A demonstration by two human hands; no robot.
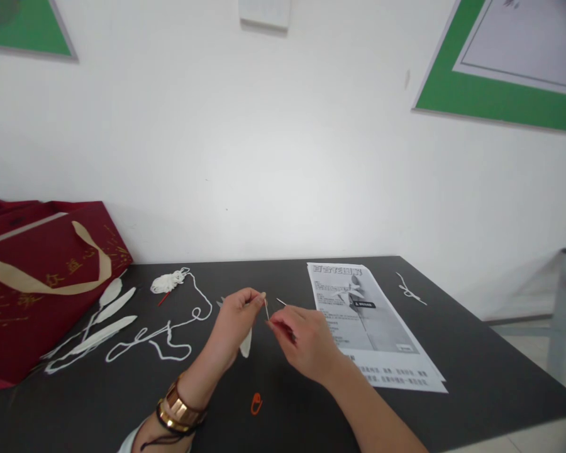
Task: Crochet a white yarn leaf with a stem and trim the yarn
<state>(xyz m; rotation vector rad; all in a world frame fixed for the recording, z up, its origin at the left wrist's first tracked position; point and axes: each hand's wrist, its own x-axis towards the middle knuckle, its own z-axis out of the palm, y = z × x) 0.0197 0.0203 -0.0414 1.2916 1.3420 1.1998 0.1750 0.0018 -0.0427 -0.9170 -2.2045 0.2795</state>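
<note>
My left hand (236, 324) is closed, pinching white yarn (266, 309) between thumb and fingertips. This short strand runs down to my right hand (309, 343), whose thumb and forefinger are pinched on its other end. A thin metal rod (281, 302) sticks out beyond my right hand; whether it is gripped or lies on the table I cannot tell. Below my left hand shows a white crocheted petal (246, 345), partly hidden by the wrist. Nearer to me, an orange stitch marker (256, 403) lies on the dark table. A grey tip (219, 302) peeks out behind my left hand.
At left stands a dark red gift bag (51, 308), with white crocheted petals (116, 306) beside it. A yarn bundle (168, 282) with a trailing strand and a small red stick (164, 299) lie nearby. Printed sheets (391, 340) and a yarn scrap (409, 291) are at right.
</note>
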